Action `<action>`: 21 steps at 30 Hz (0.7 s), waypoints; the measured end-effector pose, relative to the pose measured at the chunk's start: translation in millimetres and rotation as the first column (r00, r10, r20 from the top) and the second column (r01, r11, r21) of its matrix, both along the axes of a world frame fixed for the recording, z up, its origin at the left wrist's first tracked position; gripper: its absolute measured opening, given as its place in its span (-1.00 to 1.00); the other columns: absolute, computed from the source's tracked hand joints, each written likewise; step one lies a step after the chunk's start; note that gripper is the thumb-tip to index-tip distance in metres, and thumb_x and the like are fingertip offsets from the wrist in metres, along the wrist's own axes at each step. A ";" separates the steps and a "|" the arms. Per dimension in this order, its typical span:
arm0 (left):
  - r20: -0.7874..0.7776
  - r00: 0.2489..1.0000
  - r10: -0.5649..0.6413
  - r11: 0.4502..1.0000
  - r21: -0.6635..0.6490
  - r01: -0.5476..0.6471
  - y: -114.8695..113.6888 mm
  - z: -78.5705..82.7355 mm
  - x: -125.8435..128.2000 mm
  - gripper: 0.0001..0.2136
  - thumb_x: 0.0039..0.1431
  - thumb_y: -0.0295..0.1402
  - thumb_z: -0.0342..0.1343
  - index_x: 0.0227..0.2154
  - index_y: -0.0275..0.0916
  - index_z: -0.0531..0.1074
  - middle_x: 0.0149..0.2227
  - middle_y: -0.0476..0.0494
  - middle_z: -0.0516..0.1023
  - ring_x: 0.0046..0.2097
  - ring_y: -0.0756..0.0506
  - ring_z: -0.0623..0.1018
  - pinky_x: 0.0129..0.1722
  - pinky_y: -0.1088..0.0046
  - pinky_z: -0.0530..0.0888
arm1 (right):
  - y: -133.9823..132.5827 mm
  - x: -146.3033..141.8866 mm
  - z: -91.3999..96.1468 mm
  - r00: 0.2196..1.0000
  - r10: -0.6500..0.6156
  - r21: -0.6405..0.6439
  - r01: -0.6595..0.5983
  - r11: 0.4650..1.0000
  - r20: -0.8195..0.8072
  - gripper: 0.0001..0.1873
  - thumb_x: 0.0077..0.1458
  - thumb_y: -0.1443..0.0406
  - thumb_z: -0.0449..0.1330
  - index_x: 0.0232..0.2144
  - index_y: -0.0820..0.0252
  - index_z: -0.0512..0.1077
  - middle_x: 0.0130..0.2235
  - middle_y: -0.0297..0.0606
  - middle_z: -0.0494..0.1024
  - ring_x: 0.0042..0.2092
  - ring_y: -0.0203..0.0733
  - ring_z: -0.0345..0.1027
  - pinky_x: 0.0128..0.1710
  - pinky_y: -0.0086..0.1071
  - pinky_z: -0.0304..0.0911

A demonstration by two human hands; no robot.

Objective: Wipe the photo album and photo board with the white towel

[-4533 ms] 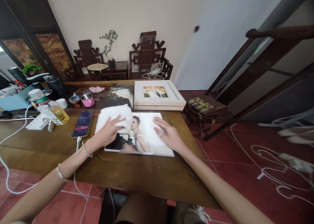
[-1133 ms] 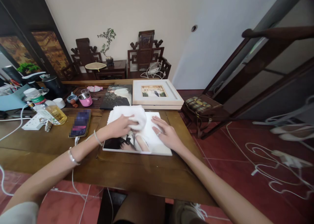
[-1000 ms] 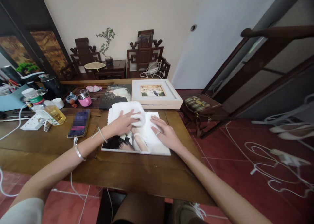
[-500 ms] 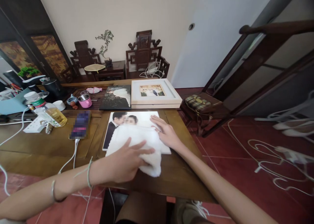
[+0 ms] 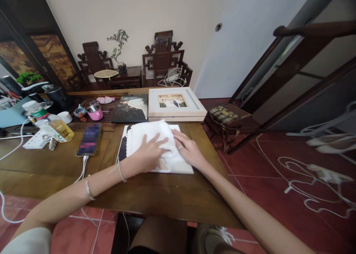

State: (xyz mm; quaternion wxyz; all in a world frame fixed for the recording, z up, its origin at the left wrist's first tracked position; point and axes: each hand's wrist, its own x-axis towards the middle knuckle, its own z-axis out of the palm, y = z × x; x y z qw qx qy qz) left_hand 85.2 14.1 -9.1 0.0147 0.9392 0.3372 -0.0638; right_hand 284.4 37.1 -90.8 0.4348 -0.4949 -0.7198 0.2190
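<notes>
A white cloth (image 5: 148,131) is spread over most of a photo panel (image 5: 182,168) lying flat on the wooden table. Only the panel's edges and a dark strip of the picture at the left show around it. My left hand (image 5: 148,153) lies on the cloth with its fingers spread, pressing it onto the panel. At the panel's right side rests my right hand (image 5: 190,151), its fingers stretched out along the surface and touching the cloth's edge.
Behind the panel lie a white picture frame (image 5: 191,98) and a dark photo panel (image 5: 122,111). To the left are a charging phone (image 5: 90,139), a pink mug (image 5: 95,114), an oil bottle (image 5: 59,129) and a power strip (image 5: 35,141). A chair (image 5: 239,116) with a plaid bag (image 5: 222,116) stands right.
My left hand has pushed the cloth away from me, up the panel, so it covers the pictured heads and no longer hangs past the near edge. My right hand stays nearly in place.
</notes>
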 end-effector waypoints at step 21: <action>0.067 0.993 -0.101 0.987 0.129 0.091 -27.7 -12.0 24.3 -0.62 0.13 -0.53 -0.06 -0.01 -0.22 0.45 0.31 -0.18 0.06 0.32 -0.43 0.00 0.13 -0.28 0.11 | -2.0 4.3 1.1 0.944 -0.091 -0.217 0.021 0.976 -0.317 -0.41 0.20 -0.11 -0.14 0.14 -0.07 0.31 0.22 -0.39 0.32 0.26 -0.04 0.12 0.27 -0.08 -0.01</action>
